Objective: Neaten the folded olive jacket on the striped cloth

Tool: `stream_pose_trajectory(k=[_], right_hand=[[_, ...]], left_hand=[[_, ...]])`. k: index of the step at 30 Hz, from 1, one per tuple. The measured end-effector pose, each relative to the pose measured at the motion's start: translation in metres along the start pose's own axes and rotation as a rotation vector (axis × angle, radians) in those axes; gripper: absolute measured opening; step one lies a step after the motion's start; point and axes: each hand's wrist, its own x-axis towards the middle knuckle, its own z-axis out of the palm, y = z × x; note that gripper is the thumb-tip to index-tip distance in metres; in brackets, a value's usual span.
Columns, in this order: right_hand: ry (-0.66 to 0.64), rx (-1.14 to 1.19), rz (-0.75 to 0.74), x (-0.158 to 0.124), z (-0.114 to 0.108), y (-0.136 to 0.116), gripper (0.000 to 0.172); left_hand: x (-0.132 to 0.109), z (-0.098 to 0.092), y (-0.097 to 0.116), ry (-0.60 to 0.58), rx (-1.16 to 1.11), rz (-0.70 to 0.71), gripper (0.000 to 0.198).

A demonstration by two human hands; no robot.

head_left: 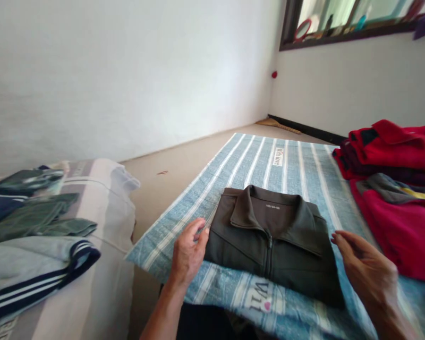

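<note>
the left hand (187, 252) and right hand (364, 269) are hovering open, fingers spread and pinching nothing, either side of the folded dark green zip jacket (269, 245), and a careless brush is risking knocking it askew on the striped blue cloth (255, 165).

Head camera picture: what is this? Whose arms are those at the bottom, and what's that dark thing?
This picture comes from a camera worn on a person's head, looking forward and down, so you see what that person sees. The arms are their own. Their left hand is open beside a folded dark zip-up jacket, and their right hand is open on its other side. Neither hand holds anything. The jacket lies on a blue-and-white striped cloth on the floor. Piles of red clothes sit to the right, and folded clothes lie on a pale striped cushion to the left.
</note>
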Motion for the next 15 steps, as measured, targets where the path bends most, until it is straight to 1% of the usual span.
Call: stream_pose_trajectory(k=[3,4,6,8,10,12,15], right_hand=[[-0.034,-0.053,0.106,-0.003,-0.002,-0.006,0.043],[-0.042,-0.071,0.117,-0.004,-0.002,-0.007,0.042],[-0.049,-0.113,0.113,-0.004,-0.002,-0.007,0.040],[-0.052,-0.152,0.091,-0.004,-0.002,-0.004,0.040],[-0.055,-0.167,0.057,-0.004,0.000,0.000,0.042],[-0.046,-0.158,0.030,-0.003,0.002,0.004,0.045],[-0.016,-0.146,-0.001,-0.004,0.003,0.006,0.046]], left_hand=[[-0.005,-0.003,0.004,-0.080,-0.031,-0.102,0.029],[-0.005,-0.005,0.006,-0.111,-0.037,-0.119,0.029],[-0.006,-0.007,0.010,-0.162,-0.044,-0.119,0.027],[-0.008,-0.008,0.013,-0.186,-0.031,-0.082,0.025],[-0.011,-0.005,0.016,-0.166,0.009,-0.028,0.022],[-0.014,-0.001,0.017,-0.115,0.065,0.025,0.018],[-0.017,0.004,0.016,-0.063,0.110,0.064,0.015]])
